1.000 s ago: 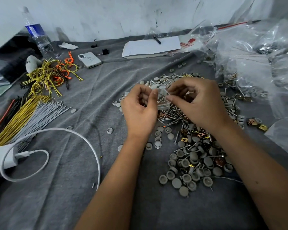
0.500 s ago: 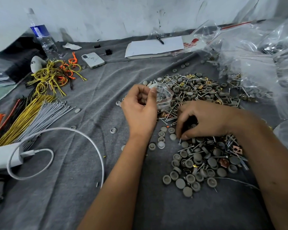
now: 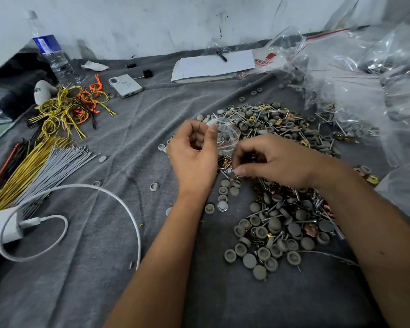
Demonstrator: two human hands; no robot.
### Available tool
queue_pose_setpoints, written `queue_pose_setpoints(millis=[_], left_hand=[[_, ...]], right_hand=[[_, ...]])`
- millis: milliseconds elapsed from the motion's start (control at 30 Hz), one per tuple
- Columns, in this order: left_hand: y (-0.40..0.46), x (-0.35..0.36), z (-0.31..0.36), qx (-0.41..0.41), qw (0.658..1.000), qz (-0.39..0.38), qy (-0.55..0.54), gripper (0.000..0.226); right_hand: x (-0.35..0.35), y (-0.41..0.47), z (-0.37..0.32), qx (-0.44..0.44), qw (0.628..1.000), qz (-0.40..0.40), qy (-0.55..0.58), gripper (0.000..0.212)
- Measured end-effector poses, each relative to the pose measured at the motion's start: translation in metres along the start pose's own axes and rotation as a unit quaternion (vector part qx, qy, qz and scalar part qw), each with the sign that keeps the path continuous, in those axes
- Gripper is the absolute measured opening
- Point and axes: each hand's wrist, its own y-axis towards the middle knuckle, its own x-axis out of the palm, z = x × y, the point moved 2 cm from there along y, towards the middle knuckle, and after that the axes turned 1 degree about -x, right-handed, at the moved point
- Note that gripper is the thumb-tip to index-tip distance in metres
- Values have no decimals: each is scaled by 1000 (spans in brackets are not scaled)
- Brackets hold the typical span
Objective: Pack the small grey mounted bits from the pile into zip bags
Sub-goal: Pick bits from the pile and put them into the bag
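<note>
While the left hand is pinching a small clear zip bag between thumb and curled fingers and holding it up just over the near edge of the pile, the right hand is reaching toward it from beside, its thumb and forefinger pressed together on what looks like a thin metal shank with a bit on its end; the piece is too small for me to be sure. A few grey round shapes are already showing through the bag's plastic, so I judge this bag to be partly filled and not yet sealed. Most of the job is still lying ahead: grey mounted bits are sprawling in a thick heap across the grey cloth covering the tabletop, mixed with screws and brassy clips, and loose ones are scattering out toward the left. Off to the right, larger clear bags are heaped up, and some seem to be holding parts, though I cannot tell whether they are finished packs. Bundled wires, a phone and a notepad are sitting well apart from the work.
</note>
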Motion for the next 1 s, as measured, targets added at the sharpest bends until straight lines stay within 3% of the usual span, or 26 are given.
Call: queue_pose_setpoints(millis=[133, 267, 367, 567, 700, 833, 900, 1000], left_hand=[[-1, 0, 1, -2, 1000, -7, 1, 17], [-3, 0, 4, 9, 1000, -22, 7, 18], [-5, 2, 5, 32, 998, -47, 22, 18], [-8, 5, 6, 61, 994, -84, 43, 16], [-7, 5, 6, 61, 994, -77, 47, 15], [-6, 3, 5, 42, 997, -53, 36, 17], [-5, 2, 4, 36, 998, -44, 29, 18], [-4, 2, 5, 30, 999, -37, 24, 18]], right_hand=[[-9, -3, 0, -42, 986, 134, 95, 8], [-13, -3, 2, -68, 956, 270, 91, 8], [-12, -2, 4, -70, 949, 302, 59, 12], [-2, 2, 0, -84, 943, 321, -32, 17], [0, 3, 0, -74, 946, 315, -19, 24], [-7, 0, 1, -73, 944, 322, 9, 13], [-12, -3, 2, -68, 960, 272, 12, 11], [-17, -8, 4, -31, 990, 134, -15, 12]])
